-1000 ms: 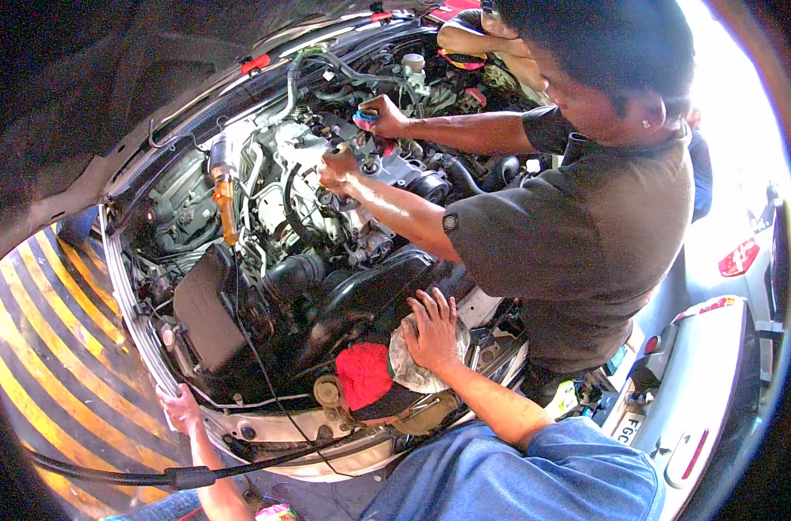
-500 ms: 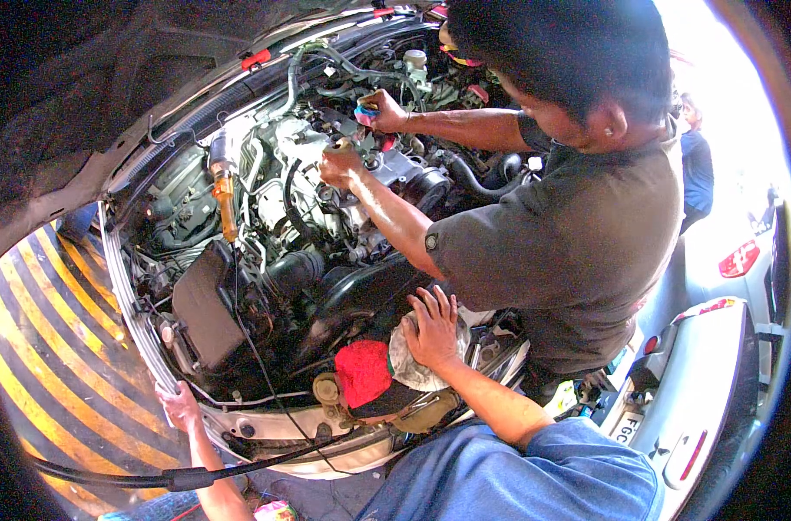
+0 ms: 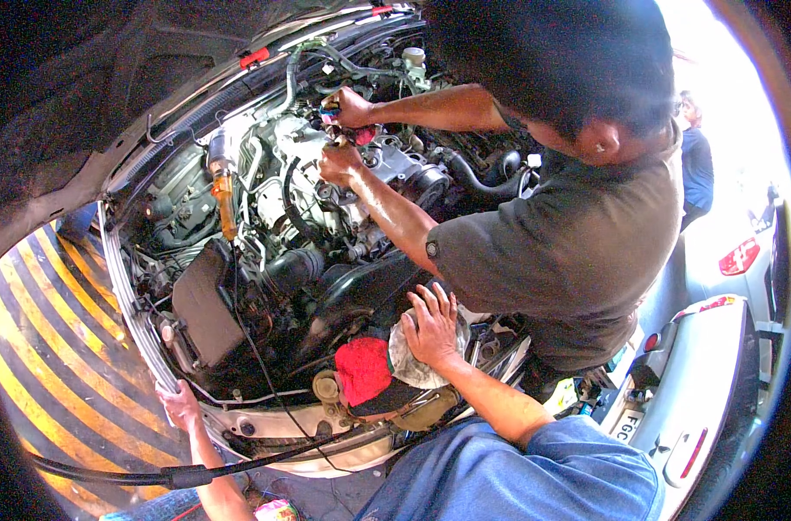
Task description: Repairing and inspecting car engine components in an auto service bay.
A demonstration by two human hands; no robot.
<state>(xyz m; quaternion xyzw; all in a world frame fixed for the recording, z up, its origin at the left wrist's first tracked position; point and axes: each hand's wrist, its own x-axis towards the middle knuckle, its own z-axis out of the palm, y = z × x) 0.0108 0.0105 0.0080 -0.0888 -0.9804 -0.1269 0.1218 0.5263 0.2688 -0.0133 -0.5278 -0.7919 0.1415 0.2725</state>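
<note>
My right hand point(image 3: 430, 328) lies flat with its fingers spread, over a stained whitish cloth point(image 3: 410, 372) at the front of the engine bay. A red cloth point(image 3: 362, 372) touches that one on its left. At the lower left, my left hand point(image 3: 180, 405) is hooked over the car's fender edge point(image 3: 143, 343), its fingertips partly hidden. Beyond them, a co-worker's two hands work on top of the engine point(image 3: 387, 165). The farther one holds something small, blue and reddish, which I cannot make out. The nearer one is closed, its contents hidden.
An orange work light point(image 3: 223, 195) hangs in the engine bay, its black cord running to the front. The raised hood point(image 3: 74, 104) covers the upper left. A black rod point(image 3: 187, 477) crosses low in front. The co-worker point(image 3: 560, 226) leans in from the right. Another car point(image 3: 699, 391) stands behind.
The co-worker's farther hand has moved left and slightly up, nearer to the other hand, and the co-worker's head has leaned further in. My hands have stayed in place.
</note>
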